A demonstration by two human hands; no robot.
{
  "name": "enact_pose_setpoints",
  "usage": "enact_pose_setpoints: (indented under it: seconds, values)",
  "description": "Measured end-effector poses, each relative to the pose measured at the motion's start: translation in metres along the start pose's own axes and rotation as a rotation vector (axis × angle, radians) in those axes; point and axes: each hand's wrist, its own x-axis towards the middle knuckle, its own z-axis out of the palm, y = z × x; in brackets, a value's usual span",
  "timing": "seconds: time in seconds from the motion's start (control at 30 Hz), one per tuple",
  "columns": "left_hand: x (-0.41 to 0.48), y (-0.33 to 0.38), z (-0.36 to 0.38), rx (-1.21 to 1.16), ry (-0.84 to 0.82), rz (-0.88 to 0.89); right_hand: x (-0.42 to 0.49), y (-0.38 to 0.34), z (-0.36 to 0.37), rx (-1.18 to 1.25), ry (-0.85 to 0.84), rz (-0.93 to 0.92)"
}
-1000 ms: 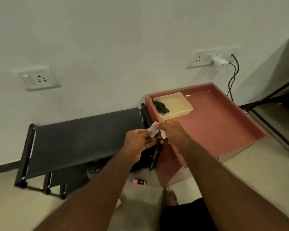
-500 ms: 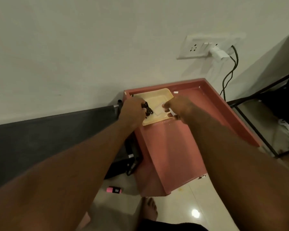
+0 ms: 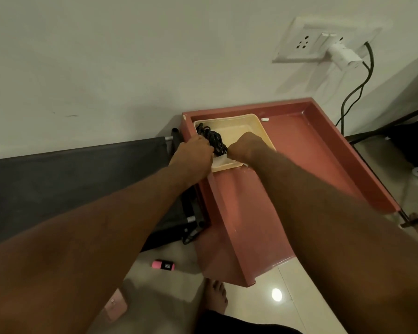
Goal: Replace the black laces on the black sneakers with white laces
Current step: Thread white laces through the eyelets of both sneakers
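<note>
A cream tray (image 3: 237, 125) sits at the far left corner of a red-brown table (image 3: 299, 150). A bundle of black laces (image 3: 211, 137) lies at the tray's left side. My left hand (image 3: 193, 155) is at the tray's near left corner, fingers curled on the near end of the black laces. My right hand (image 3: 247, 147) is over the tray's near edge, fingers curled down, pinching a small white piece (image 3: 219, 162) that lies between both hands. No sneaker shows.
A black fabric rack (image 3: 82, 169) stands left of the table. A pink highlighter (image 3: 163, 264) lies on the tiled floor near my bare foot (image 3: 215, 295). A wall socket with a white charger (image 3: 343, 54) and black cable (image 3: 355, 92) is at the right.
Both hands moved from mid-air down and forward into the tray. My left hand took hold of the black laces, and the white piece now lies at the tray's near edge.
</note>
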Motion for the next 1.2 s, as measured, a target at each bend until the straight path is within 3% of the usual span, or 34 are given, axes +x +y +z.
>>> enact_pose_setpoints:
  seconds: [0.17,0.33,0.4,0.5,0.57,0.63,0.73,0.83,0.97,1.2]
  values:
    - [-0.002,0.001,0.003,-0.009,0.021,0.019,0.0,0.001,0.004,-0.121,0.003,-0.027]
    - [-0.003,-0.001,0.002,-0.045,0.056,0.067,0.001,0.008,-0.005,-0.021,-0.01,-0.032]
    - [-0.004,-0.002,0.004,-0.052,0.091,0.081,0.003,0.012,-0.017,0.192,0.054,-0.02]
    - [-0.006,-0.005,0.007,-0.013,0.141,0.125,0.005,0.021,-0.044,0.767,0.124,0.067]
    - [-0.008,-0.006,0.011,0.003,0.103,0.157,0.01,0.026,-0.059,0.884,0.084,0.08]
    - [-0.008,-0.007,0.014,0.016,0.044,0.185,0.02,0.03,-0.065,0.699,0.085,0.021]
    - [-0.007,-0.008,0.016,-0.007,0.027,0.183,0.035,0.031,-0.06,0.222,0.201,-0.175]
    - [-0.008,-0.007,0.017,-0.069,0.033,0.164,0.039,0.027,-0.046,-0.03,0.287,-0.316]
    - [-0.009,-0.005,0.017,-0.094,0.05,0.154,0.047,0.029,-0.024,-0.231,0.263,-0.401]
    - [-0.009,-0.006,0.021,-0.125,0.062,0.155,0.053,0.022,-0.008,-0.446,0.428,-0.313]
